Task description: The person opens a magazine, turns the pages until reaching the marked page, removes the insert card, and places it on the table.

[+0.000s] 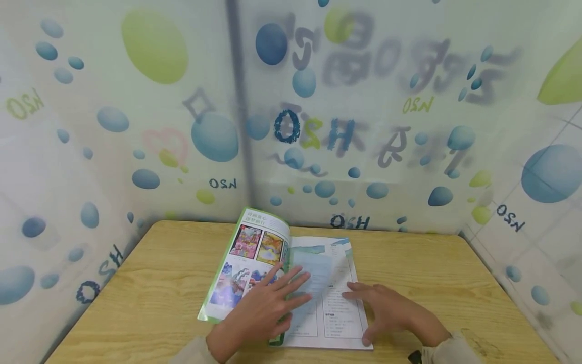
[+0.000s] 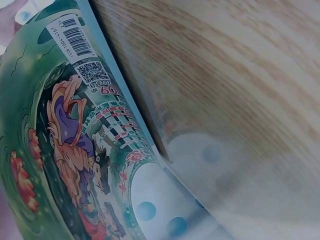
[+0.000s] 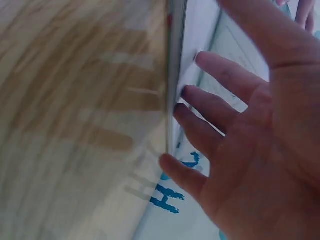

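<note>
The person wore a pale beige top, whose left sleeve (image 1: 194,352) and right sleeve (image 1: 454,350) both reached down to the wrists. The cloth looked plain, and the right cuff was softly creased. A small black object (image 1: 415,357) showed at the edge of that cuff, too little of it in sight to tell its kind. The left hand (image 1: 261,308) and right hand (image 1: 391,311) were bare, with slim fingers. In the right wrist view, a fine crease crossed the base of one digit.
</note>
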A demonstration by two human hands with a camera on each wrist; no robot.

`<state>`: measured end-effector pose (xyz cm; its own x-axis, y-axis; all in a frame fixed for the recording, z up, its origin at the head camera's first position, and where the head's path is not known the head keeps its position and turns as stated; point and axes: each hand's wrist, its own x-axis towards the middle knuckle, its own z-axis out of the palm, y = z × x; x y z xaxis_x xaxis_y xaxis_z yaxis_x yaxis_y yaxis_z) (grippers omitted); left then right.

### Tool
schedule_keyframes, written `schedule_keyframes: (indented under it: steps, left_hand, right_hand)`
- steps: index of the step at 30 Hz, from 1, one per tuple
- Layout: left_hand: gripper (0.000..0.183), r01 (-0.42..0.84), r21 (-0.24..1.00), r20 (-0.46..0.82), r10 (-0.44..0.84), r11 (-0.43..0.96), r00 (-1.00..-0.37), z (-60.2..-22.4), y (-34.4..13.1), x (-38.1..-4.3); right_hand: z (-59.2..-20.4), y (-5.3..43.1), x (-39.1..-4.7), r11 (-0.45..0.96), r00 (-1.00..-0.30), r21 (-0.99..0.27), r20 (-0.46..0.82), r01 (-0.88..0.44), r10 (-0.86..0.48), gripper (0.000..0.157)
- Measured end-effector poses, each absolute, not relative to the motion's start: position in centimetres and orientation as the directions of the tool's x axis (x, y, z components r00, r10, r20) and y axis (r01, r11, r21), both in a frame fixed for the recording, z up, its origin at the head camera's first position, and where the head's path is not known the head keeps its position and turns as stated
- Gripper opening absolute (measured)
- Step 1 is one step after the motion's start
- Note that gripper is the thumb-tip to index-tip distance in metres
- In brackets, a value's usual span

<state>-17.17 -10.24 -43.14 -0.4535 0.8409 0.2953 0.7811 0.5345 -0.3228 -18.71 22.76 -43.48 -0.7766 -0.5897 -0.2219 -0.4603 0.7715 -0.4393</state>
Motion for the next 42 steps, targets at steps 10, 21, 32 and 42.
schedule_keyframes:
  steps: [10,21,32,42]
  left_hand:
    - [0.042,0.81,-0.36,0.197,0.887,0.463,-0.419,-42.78,-9.6,-16.94]
    - [0.023,0.827,-0.366,0.131,0.903,0.427,-0.409,-42.55,-9.27,-16.87]
    - [0.046,0.756,-0.38,0.228,0.846,0.534,-0.482,-42.27,-9.51,-16.62]
    - [0.037,0.752,-0.328,0.219,0.82,0.572,-0.529,-42.46,-10.01,-16.75]
  right_hand:
    - [-43.49,22.58,-18.53,0.777,-0.777,-0.421,-0.224,-0.467,-0.588,0.092]
    - [-43.53,22.46,-18.41,0.768,-0.773,-0.416,-0.206,-0.486,-0.6,0.093]
    - [-43.7,22.38,-18.35,0.783,-0.793,-0.417,-0.202,-0.46,-0.574,0.091]
    - [-43.88,22.36,-18.29,0.794,-0.802,-0.428,-0.221,-0.431,-0.555,0.09]
